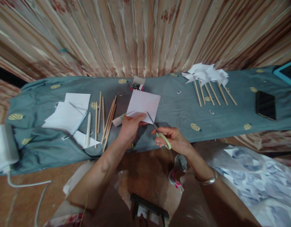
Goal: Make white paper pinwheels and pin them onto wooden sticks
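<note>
A square sheet of white paper (pixel 145 102) is pinched at its near edge by my left hand (pixel 131 127), the thumb lying on top. My right hand (pixel 172 138) grips a pair of scissors (pixel 163 138) with pale yellow-green handles. One scissor blade lies over the paper's near right corner; whether the blades are cutting I cannot tell. Just beyond the sheet stands a small open box (pixel 137 84) of dark little pieces, perhaps pins. Partly hidden by my left hand, a pale tube (pixel 118 120) with a green band lies on the cloth.
Wooden sticks (pixel 108 121), a white pen-like stick (pixel 88 129) and paper sheets (pixel 67 116) lie to the left. Paper pinwheels (pixel 204 74) on sticks rest at the right, near a black phone (pixel 265 105). A white device (pixel 4 146) with a cord sits far left.
</note>
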`<move>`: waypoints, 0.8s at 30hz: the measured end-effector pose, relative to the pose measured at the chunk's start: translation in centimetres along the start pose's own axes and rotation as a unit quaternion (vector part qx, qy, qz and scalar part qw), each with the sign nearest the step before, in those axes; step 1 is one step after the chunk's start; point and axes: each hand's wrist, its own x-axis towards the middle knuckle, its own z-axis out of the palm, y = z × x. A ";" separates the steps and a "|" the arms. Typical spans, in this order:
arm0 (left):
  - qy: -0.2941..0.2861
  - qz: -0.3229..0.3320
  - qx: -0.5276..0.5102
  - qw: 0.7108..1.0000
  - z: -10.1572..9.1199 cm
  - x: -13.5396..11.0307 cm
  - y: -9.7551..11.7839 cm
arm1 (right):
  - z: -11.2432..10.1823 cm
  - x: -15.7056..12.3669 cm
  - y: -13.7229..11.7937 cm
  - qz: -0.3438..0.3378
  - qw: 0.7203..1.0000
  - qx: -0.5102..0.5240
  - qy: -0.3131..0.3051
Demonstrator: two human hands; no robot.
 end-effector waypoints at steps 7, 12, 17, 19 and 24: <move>-0.004 -0.003 -0.011 1.000 0.1 -0.1 -0.1 | 0.0 0.0 -0.1 -0.010 1.000 -0.015 0.001; -0.008 -0.003 -0.005 1.000 0.0 -0.1 -0.2 | 0.0 0.0 0.0 -0.013 1.000 -0.020 0.004; -0.010 -0.001 0.007 1.000 0.0 -0.1 -0.5 | 0.0 0.1 0.0 -0.007 1.000 -0.019 0.011; -0.009 -0.001 0.006 1.000 0.0 -0.1 -0.5 | 0.0 0.1 0.0 -0.008 1.000 -0.019 0.013; -0.003 -0.008 0.007 1.000 0.0 -0.1 -0.4 | -0.1 0.2 0.1 -0.008 1.000 -0.025 0.015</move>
